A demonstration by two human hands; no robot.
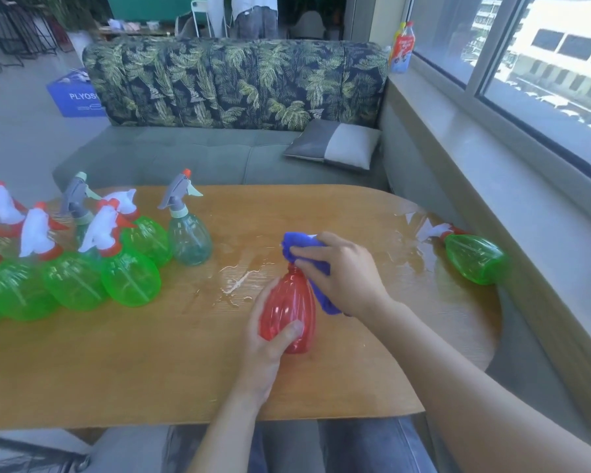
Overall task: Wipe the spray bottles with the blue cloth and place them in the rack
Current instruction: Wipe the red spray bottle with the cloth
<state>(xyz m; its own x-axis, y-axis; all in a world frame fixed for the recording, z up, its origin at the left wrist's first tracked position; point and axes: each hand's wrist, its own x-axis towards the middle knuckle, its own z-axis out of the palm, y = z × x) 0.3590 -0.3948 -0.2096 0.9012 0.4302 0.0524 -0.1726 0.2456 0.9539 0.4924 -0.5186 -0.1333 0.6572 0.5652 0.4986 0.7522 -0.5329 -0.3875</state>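
Note:
A red spray bottle (pixel 289 312) stands on the wooden table (pixel 151 363) in front of me. My left hand (pixel 267 339) grips its body from the left, thumb across the front. My right hand (pixel 345 273) holds the blue cloth (pixel 302 245) wrapped over the bottle's top, so the spray head is hidden. Several green spray bottles (pixel 130 278) with white and red heads stand grouped at the table's left. A pale teal bottle (pixel 189 238) with a grey head stands beside them. One green bottle (pixel 475 256) lies on its side at the right edge.
Water streaks (pixel 234 285) glisten on the table's middle and right. Behind the table is a grey sofa (pixel 191 158) with a leaf-print back and a cushion (pixel 335 145). A window sill (pixel 492 165) runs along the right. No rack is in view.

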